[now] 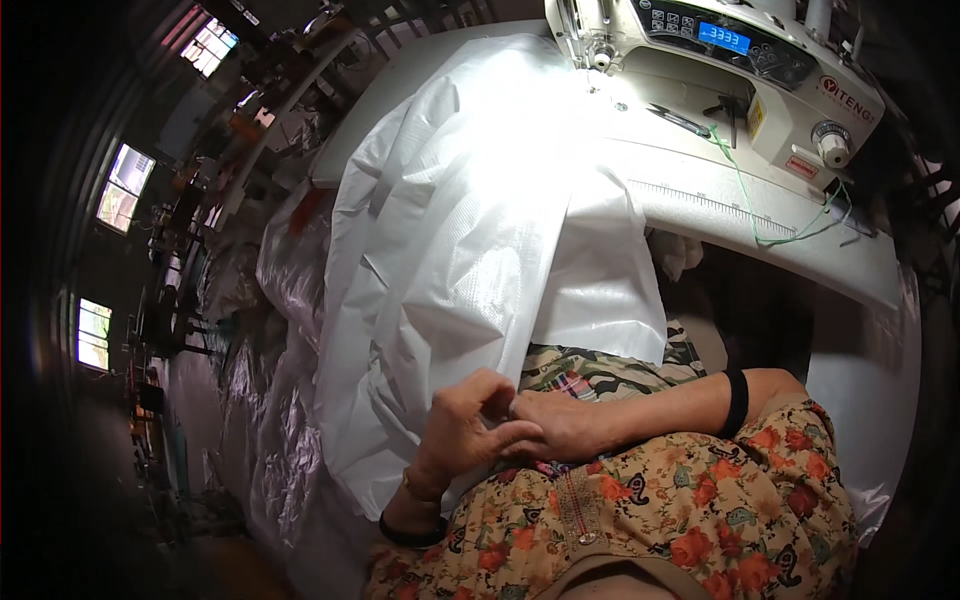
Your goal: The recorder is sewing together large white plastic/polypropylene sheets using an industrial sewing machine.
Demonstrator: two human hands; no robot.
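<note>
Hands meet at the lower edge of a long white plastic sheet point(470, 230) that runs down from a sewing machine point(740, 70) across the pale table point(780, 215) and into the worker's lap. The left hand point(470, 425) curls over the hem, thumb and fingers closed on a fold just at the fingertips. The right hand point(560, 422) lies flat against it, knuckles up and fingers together, tips tucked under the left palm where the grip itself cannot be made out. Both wrists rest low on a flowered garment point(690, 510), forearms crossing in from either side, a dark band point(737, 402) on the right forearm.

Judged from the frame, the work in hand is finding and straightening the sheet's edge. It would go best with the fold kept pinched close to the fingertips and the slack drawn evenly, since the slippery material above the fingers hangs in loose creases and could slide off the table. Green thread point(745, 195) trails beyond the fingers, near the machine, well apart from both hands. More crumpled plastic point(280, 380) lies heaped left of the fingers.
</note>
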